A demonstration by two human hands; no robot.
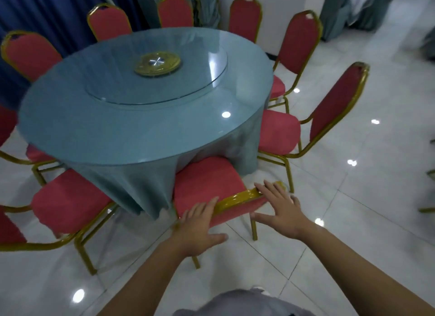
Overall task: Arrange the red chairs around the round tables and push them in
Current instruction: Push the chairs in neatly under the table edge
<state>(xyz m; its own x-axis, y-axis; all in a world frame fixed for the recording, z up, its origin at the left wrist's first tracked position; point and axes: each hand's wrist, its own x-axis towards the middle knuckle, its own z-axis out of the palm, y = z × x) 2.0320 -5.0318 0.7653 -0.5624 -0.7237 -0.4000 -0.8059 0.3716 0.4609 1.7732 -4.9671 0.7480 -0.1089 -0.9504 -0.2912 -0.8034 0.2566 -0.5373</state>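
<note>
Hands: left hand [200,224], right hand [280,207] flat, unclasped, on near red gold-framed chair [207,181].
Risk: pushed seat may snag hanging teal tablecloth [146,186].

Open floor [353,198] right of nearest chair [207,181]; tablecloth [141,186] and another chair [70,198] close left.

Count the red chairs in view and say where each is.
9 red chairs around the table: nearest, one; right, two; far side, three; left, two; near left, one. Gold legs at the right edge may belong to others.
</note>
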